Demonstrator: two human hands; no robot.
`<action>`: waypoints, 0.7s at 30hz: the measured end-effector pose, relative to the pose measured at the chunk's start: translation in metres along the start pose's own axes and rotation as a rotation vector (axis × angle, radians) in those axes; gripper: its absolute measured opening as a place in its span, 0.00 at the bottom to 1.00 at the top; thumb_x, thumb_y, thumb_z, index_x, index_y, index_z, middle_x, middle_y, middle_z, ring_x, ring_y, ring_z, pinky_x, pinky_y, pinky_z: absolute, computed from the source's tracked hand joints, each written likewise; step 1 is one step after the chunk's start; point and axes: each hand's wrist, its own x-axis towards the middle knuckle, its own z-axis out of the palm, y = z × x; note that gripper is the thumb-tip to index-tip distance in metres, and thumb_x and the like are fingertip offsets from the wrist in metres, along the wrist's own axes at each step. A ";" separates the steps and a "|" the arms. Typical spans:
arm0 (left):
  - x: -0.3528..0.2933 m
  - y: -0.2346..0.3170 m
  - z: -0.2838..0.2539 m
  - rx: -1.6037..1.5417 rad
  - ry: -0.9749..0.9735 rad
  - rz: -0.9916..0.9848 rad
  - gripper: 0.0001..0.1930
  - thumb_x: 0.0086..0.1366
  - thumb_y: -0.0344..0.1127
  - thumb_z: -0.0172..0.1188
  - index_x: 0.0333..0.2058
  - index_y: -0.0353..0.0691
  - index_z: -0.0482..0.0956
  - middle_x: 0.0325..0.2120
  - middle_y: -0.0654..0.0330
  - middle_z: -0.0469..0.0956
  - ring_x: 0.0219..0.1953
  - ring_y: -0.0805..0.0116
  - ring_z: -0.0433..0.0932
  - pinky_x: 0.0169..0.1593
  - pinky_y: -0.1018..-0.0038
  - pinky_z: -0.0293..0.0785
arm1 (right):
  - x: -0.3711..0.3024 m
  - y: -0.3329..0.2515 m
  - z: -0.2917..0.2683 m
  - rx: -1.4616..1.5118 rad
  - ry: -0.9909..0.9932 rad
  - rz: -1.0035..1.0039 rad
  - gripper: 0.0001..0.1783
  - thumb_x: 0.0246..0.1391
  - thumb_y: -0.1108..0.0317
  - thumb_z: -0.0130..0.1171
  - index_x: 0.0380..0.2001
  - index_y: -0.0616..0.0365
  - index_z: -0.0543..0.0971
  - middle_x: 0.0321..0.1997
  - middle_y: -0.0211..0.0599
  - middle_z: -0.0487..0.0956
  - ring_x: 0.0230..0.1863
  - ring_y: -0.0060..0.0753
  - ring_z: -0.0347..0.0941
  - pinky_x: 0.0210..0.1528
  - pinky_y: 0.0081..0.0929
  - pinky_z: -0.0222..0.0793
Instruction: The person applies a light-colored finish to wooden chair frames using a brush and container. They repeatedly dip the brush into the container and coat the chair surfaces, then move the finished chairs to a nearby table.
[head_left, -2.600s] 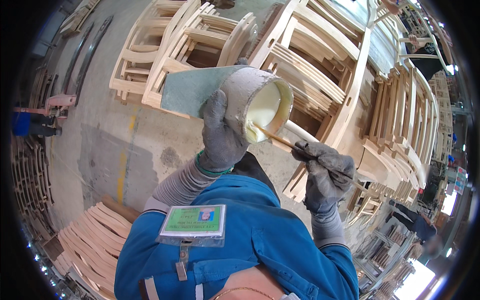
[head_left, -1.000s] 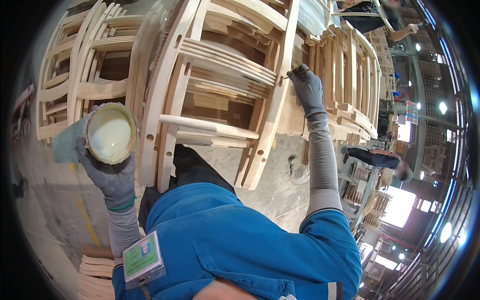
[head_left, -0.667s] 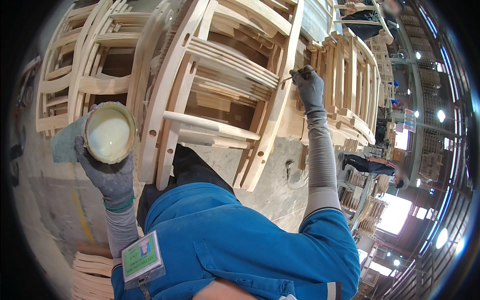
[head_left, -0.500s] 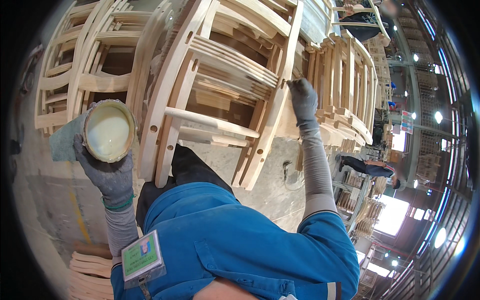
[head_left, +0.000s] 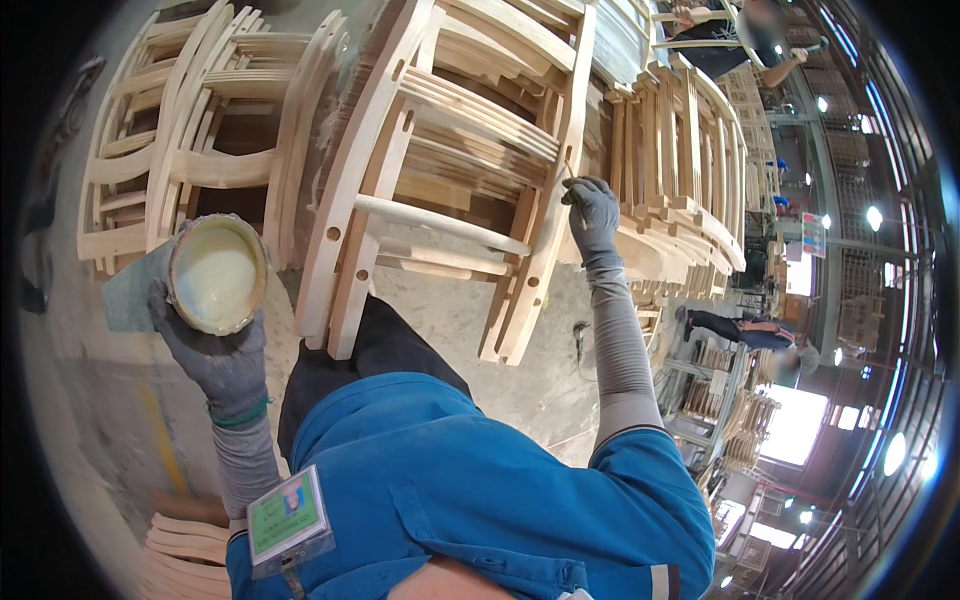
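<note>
My left hand (head_left: 215, 355), in a grey glove, holds a round pot (head_left: 262, 275) of pale cream liquid with a crusted rim. A grey-green sheet-like piece (head_left: 138, 293) sticks out beside the pot; whether I grip it too is hidden. My right hand (head_left: 596, 215), also gloved in grey, is closed on a thin stick (head_left: 569, 168). Its tip is at the right-hand post (head_left: 560, 205) of a pale wooden chair frame (head_left: 372, 170). This frame lies on top of others in front of me, with slots and round holes in its posts.
More chair frames (head_left: 222, 165) are stacked at the left, and others (head_left: 690, 150) stand at the right. Curved wooden parts (head_left: 185, 555) lie at the lower left. One person (head_left: 745, 40) handles a frame at the upper right; another person (head_left: 745, 330) is farther off.
My right hand has drawn back slightly toward me, and the thin stick now shows plainly. The chair frames sit a little farther right in view. My left hand still holds the pot.
</note>
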 end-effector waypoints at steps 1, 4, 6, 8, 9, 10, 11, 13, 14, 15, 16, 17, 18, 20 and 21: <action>-0.003 0.001 0.007 0.021 0.022 -0.014 0.26 0.66 0.45 0.47 0.59 0.40 0.56 0.58 0.55 0.61 0.59 0.65 0.61 0.58 0.66 0.67 | -0.001 -0.004 -0.006 0.012 0.012 0.012 0.06 0.38 0.78 0.51 0.20 0.53 0.75 0.36 0.33 0.80 0.41 0.42 0.74 0.41 0.33 0.70; -0.007 0.005 0.011 0.047 0.035 -0.085 0.25 0.67 0.49 0.43 0.58 0.41 0.60 0.56 0.56 0.64 0.58 0.66 0.64 0.56 0.66 0.69 | -0.012 -0.027 -0.028 0.133 0.106 0.121 0.06 0.41 0.77 0.53 0.19 0.54 0.76 0.38 0.33 0.81 0.41 0.40 0.75 0.41 0.31 0.70; -0.010 0.006 -0.009 0.013 -0.015 -0.154 0.25 0.67 0.49 0.45 0.57 0.41 0.61 0.56 0.57 0.65 0.57 0.65 0.65 0.56 0.65 0.69 | -0.021 -0.058 -0.046 0.235 0.177 0.214 0.06 0.42 0.77 0.54 0.20 0.54 0.78 0.39 0.34 0.81 0.41 0.39 0.75 0.41 0.31 0.70; -0.014 -0.003 -0.011 0.069 0.029 -0.151 0.24 0.66 0.49 0.46 0.57 0.43 0.63 0.56 0.59 0.65 0.56 0.64 0.66 0.56 0.64 0.69 | -0.044 -0.081 -0.059 0.336 0.235 0.320 0.06 0.42 0.80 0.56 0.24 0.56 0.79 0.40 0.40 0.80 0.40 0.38 0.77 0.41 0.27 0.72; -0.017 -0.009 -0.003 0.078 0.009 -0.159 0.24 0.66 0.49 0.46 0.57 0.43 0.63 0.56 0.59 0.65 0.57 0.64 0.66 0.57 0.64 0.68 | -0.055 -0.090 -0.064 0.348 0.248 0.342 0.06 0.42 0.80 0.56 0.24 0.57 0.79 0.40 0.40 0.80 0.39 0.38 0.77 0.40 0.27 0.72; -0.023 -0.015 0.005 0.088 -0.010 -0.167 0.24 0.66 0.49 0.46 0.57 0.44 0.63 0.57 0.59 0.64 0.57 0.64 0.66 0.57 0.64 0.68 | -0.068 -0.098 -0.070 0.361 0.261 0.364 0.06 0.42 0.79 0.56 0.25 0.57 0.79 0.40 0.41 0.80 0.39 0.38 0.77 0.40 0.27 0.72; -0.029 -0.020 0.011 0.096 -0.045 -0.208 0.25 0.66 0.49 0.46 0.57 0.44 0.62 0.57 0.59 0.64 0.57 0.65 0.65 0.58 0.64 0.67 | -0.077 -0.106 -0.078 0.370 0.269 0.377 0.06 0.42 0.79 0.57 0.26 0.57 0.79 0.40 0.41 0.80 0.39 0.39 0.77 0.40 0.27 0.72; -0.037 -0.037 0.010 0.259 -0.018 -0.138 0.25 0.66 0.49 0.45 0.57 0.42 0.62 0.56 0.58 0.64 0.57 0.64 0.65 0.58 0.63 0.66 | -0.102 -0.117 -0.091 0.381 0.291 0.414 0.07 0.42 0.79 0.58 0.28 0.58 0.79 0.42 0.41 0.79 0.40 0.41 0.77 0.40 0.28 0.71; -0.041 -0.045 0.008 0.287 -0.034 -0.139 0.25 0.66 0.49 0.45 0.57 0.41 0.62 0.56 0.58 0.65 0.57 0.63 0.66 0.58 0.63 0.66 | -0.115 -0.121 -0.096 0.379 0.304 0.431 0.07 0.42 0.78 0.58 0.29 0.58 0.79 0.42 0.42 0.79 0.40 0.42 0.77 0.40 0.28 0.71; -0.046 -0.052 0.006 0.323 -0.049 -0.133 0.25 0.66 0.49 0.45 0.57 0.40 0.63 0.55 0.58 0.66 0.56 0.62 0.66 0.58 0.63 0.66 | -0.125 -0.128 -0.103 0.383 0.326 0.478 0.08 0.43 0.80 0.59 0.30 0.58 0.79 0.41 0.41 0.79 0.39 0.37 0.77 0.40 0.26 0.71; -0.048 -0.057 0.008 0.192 -0.133 -0.241 0.25 0.66 0.49 0.45 0.56 0.40 0.63 0.54 0.57 0.67 0.56 0.61 0.67 0.57 0.62 0.67 | -0.135 -0.134 -0.111 0.387 0.346 0.525 0.09 0.44 0.82 0.61 0.31 0.59 0.79 0.40 0.40 0.79 0.39 0.33 0.77 0.40 0.23 0.72; -0.051 -0.066 0.010 0.062 -0.224 -0.365 0.25 0.66 0.49 0.45 0.56 0.40 0.64 0.53 0.57 0.68 0.55 0.60 0.68 0.57 0.62 0.67 | -0.152 -0.134 -0.115 0.373 0.384 0.541 0.09 0.45 0.82 0.60 0.32 0.60 0.79 0.40 0.40 0.79 0.38 0.34 0.78 0.38 0.24 0.72; -0.057 -0.074 0.010 0.073 -0.244 -0.395 0.25 0.66 0.49 0.45 0.56 0.39 0.64 0.52 0.57 0.69 0.55 0.60 0.68 0.57 0.61 0.67 | -0.168 -0.131 -0.119 0.366 0.402 0.554 0.09 0.45 0.82 0.60 0.32 0.60 0.79 0.40 0.40 0.79 0.37 0.34 0.78 0.38 0.25 0.72; -0.070 -0.094 0.012 0.094 -0.276 -0.450 0.24 0.67 0.49 0.45 0.54 0.39 0.65 0.51 0.57 0.70 0.54 0.59 0.69 0.56 0.60 0.68 | -0.199 -0.122 -0.128 0.354 0.432 0.573 0.10 0.44 0.82 0.60 0.32 0.60 0.79 0.39 0.40 0.79 0.37 0.36 0.78 0.38 0.25 0.72; -0.076 -0.106 0.014 0.099 -0.249 -0.439 0.24 0.66 0.50 0.45 0.53 0.40 0.66 0.50 0.57 0.71 0.53 0.59 0.70 0.55 0.59 0.70 | -0.213 -0.119 -0.136 0.345 0.440 0.583 0.10 0.44 0.82 0.60 0.33 0.59 0.78 0.39 0.40 0.79 0.36 0.38 0.78 0.38 0.26 0.72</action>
